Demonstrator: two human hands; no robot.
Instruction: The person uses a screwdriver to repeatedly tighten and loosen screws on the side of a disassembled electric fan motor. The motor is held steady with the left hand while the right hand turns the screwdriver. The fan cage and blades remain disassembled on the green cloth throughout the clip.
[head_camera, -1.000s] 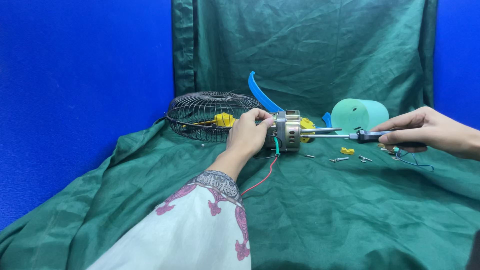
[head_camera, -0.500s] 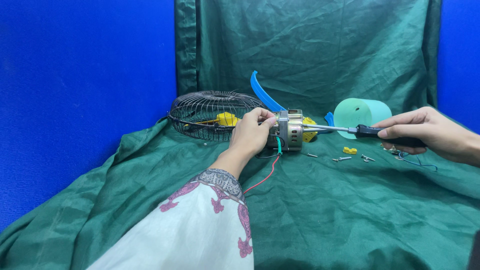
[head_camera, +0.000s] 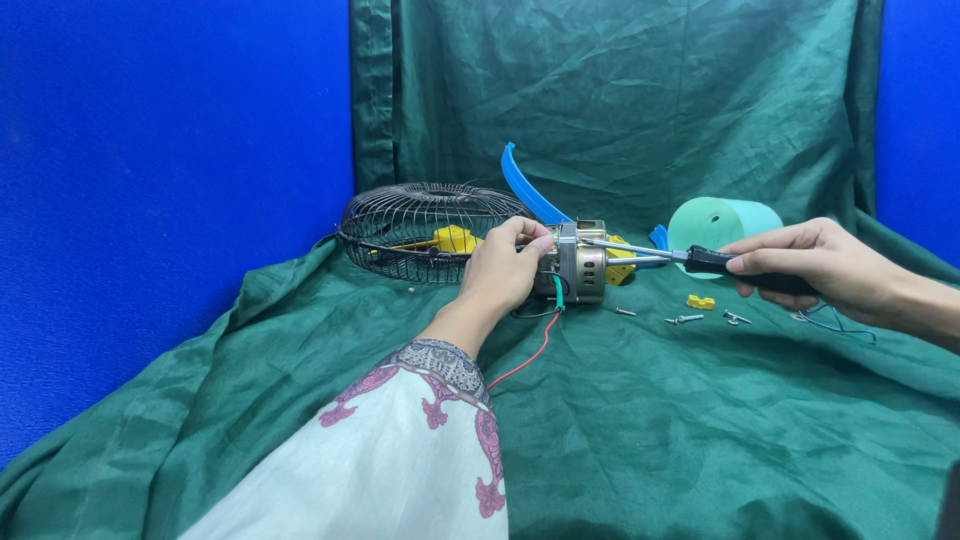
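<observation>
My left hand (head_camera: 503, 270) grips a small metal fan motor (head_camera: 582, 263) standing on the green cloth, with red and green wires (head_camera: 530, 345) trailing from it. My right hand (head_camera: 815, 265) holds a screwdriver (head_camera: 690, 257) by its black handle; the shaft lies level and its tip meets the motor's right side. Behind the motor sits a yellow plastic part (head_camera: 620, 260), partly hidden.
A wire fan guard (head_camera: 425, 225) with a yellow piece inside lies at the back left. A blue curved blade piece (head_camera: 528, 188) and a mint green cylinder cover (head_camera: 722, 222) stand behind. Loose screws (head_camera: 685, 319) and a small yellow clip (head_camera: 700, 301) lie under my right hand.
The view has shifted slightly. My right hand has risen a little with the screwdriver, which stays pointed at the motor. My left hand keeps its hold.
</observation>
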